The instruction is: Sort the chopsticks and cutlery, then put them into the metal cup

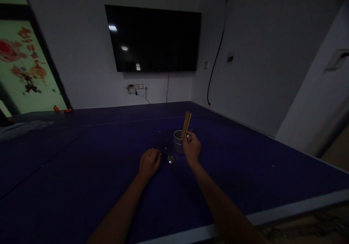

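My right hand is closed around the lower part of a few light wooden chopsticks. They stand nearly upright, leaning slightly right, at the rim of a grey metal cup. Whether their lower ends are inside the cup is hidden by my fingers. A small shiny bit shows by my fingertips, too small to name. Resting on the purple surface left of the cup, my left hand has loosely bent fingers with the thumb apart, and I see nothing in it. Between my hands lies a metal spoon, its bowl catching light.
The purple tabletop has a pale front edge and a few small white specks. Clear plastic sheeting and small orange items lie at the far left. A television hangs on the back wall above sockets.
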A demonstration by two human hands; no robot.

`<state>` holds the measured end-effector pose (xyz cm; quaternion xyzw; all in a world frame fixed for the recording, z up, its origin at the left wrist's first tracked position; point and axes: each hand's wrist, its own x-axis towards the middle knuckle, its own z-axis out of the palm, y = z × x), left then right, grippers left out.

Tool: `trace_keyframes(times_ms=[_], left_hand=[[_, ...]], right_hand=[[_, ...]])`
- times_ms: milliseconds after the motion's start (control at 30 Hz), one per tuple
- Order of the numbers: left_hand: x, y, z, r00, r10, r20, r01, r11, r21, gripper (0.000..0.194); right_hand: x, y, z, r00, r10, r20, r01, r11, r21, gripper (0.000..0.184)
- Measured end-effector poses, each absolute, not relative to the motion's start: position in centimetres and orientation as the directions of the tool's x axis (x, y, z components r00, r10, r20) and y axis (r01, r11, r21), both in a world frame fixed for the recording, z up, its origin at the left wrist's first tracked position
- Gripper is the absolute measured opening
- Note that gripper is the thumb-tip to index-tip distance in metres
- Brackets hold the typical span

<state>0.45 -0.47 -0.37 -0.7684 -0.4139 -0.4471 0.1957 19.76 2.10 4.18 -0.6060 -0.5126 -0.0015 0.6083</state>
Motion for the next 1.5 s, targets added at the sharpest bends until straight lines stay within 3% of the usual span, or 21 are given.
trace_keyframes(times_ms=[167,300,433,800,1067,1300,1500], left_hand=[[0.4,-0.5,-0.1,0.266,0.465,0.844,0.814,-0.577,0.062,0.017],[0.4,-0.6,0.0,0.261,0.475,0.84,0.824,-0.562,0.062,0.019],[0.5,-0.6,-0.1,0.245,0.466,0.85,0.833,-0.55,0.062,0.021],[0.6,-0.8,0.2,0.245,0.493,0.835,0.833,-0.547,0.078,0.024],[0.6,-0.8,0.2,0.238,0.524,0.818,0.835,-0.541,0.104,0.026],[0.4,-0.5,0.0,0.087,0.681,0.727,0.845,-0.437,0.308,0.031],[0.3,-0.1,0.1,-0.007,0.715,0.699,0.689,-0.503,0.522,0.034]], right_hand=[[18.1,1.3,4.0,0.215,0.663,0.717,0.795,0.307,-0.523,0.034],[16.7,1.1,2.7,-0.037,0.8,0.599,0.905,0.282,-0.32,0.028],[16.0,1.1,1.5,-0.084,0.86,0.504,0.949,0.223,-0.222,0.023],[15.5,0.8,0.7,-0.086,0.904,0.42,0.977,0.159,-0.142,0.023],[15.3,0.7,1.4,-0.055,0.952,0.3,0.97,0.123,-0.212,0.025],[14.6,0.0,2.8,-0.185,0.952,0.245,0.942,0.243,-0.232,0.025],[14.3,-0.6,3.1,-0.363,0.894,0.263,0.894,0.414,-0.172,0.023]])
